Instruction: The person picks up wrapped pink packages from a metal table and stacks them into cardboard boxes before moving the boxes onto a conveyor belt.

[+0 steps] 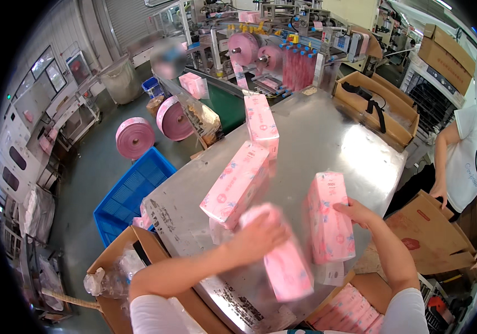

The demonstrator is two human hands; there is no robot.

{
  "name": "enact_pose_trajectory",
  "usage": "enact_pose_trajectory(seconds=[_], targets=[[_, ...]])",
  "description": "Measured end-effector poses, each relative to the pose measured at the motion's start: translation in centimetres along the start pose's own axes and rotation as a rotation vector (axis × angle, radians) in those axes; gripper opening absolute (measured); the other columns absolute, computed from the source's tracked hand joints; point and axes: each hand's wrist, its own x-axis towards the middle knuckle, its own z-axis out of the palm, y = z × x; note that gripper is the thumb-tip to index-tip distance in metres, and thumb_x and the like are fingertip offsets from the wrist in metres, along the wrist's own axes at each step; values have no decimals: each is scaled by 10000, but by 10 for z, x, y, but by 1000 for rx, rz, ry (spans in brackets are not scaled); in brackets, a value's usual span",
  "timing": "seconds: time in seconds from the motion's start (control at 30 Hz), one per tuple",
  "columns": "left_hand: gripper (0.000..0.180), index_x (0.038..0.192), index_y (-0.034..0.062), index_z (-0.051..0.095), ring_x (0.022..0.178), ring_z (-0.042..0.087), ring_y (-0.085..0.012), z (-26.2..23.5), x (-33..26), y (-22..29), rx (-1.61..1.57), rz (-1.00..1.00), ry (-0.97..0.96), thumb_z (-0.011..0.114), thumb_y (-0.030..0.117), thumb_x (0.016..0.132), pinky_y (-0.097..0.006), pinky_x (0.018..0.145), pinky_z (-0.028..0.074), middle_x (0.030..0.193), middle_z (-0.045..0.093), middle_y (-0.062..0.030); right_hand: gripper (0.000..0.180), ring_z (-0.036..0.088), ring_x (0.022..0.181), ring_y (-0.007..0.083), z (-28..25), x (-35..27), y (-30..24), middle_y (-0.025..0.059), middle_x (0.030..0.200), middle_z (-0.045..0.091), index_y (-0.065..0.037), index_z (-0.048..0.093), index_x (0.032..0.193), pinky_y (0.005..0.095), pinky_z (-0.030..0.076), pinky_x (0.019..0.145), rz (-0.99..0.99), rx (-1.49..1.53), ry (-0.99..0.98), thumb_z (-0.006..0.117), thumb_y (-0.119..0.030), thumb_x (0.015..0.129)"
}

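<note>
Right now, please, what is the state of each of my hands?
Left hand: closed over a motion-blurred pink pack.
Right hand: fingers on the right side of another pink pack; whether it grips cannot be told.

The left hand (258, 239) and the pink pack (291, 275) under it are blurred, close to the near edge of the table (327, 133). Below that edge, a carton (380, 288) is cut off by the picture. Past the table's right edge, the dark rim crops a co-worker (470, 161); a blurred patch (169, 59) beyond the left edge is unreadable.
</note>
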Motion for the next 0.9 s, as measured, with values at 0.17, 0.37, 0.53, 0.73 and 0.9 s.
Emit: enact_pose_trajectory(seconds=[0.17,0.37,0.53,0.73,0.9], targets=[[1000,1418,47,160,1348,179,-375,53,-6,-110,-98,-959,-222,701,437,672,-651,1013,149,1441,247,-176,553,572,981,156,23,0,11,68,1134,585,-71,461,1278,330,475,746,65,20,15,583,-395,848],[958,1379,49,186,1051,500,-447,40,7,-84,-475,-1188,-166,689,422,654,-496,871,432,1221,415,-280,560,615,869,167,33,38,-19,86,1047,622,-30,495,1223,302,485,686,-21,6,133,573,-427,836],[820,1341,41,231,981,524,-467,17,5,-51,-445,-1213,-161,628,315,677,-505,811,454,1095,455,-303,497,620,894,190,67,70,-63,106,1060,628,-4,528,1185,329,499,748,-198,12,109,568,-371,853],[888,1394,59,203,998,528,-457,-42,-111,34,-499,-1231,-341,648,428,721,-517,821,461,1170,437,-295,431,604,938,210,147,12,-10,144,1054,632,10,528,1187,363,458,857,-299,-308,-37,533,-295,881],[821,1360,35,260,892,590,-419,-36,-145,-15,-409,-1287,-234,611,475,763,-490,760,490,1132,491,-256,449,601,950,230,155,48,-37,148,1052,630,-18,512,1217,358,454,855,-362,-417,-23,514,-317,882]])
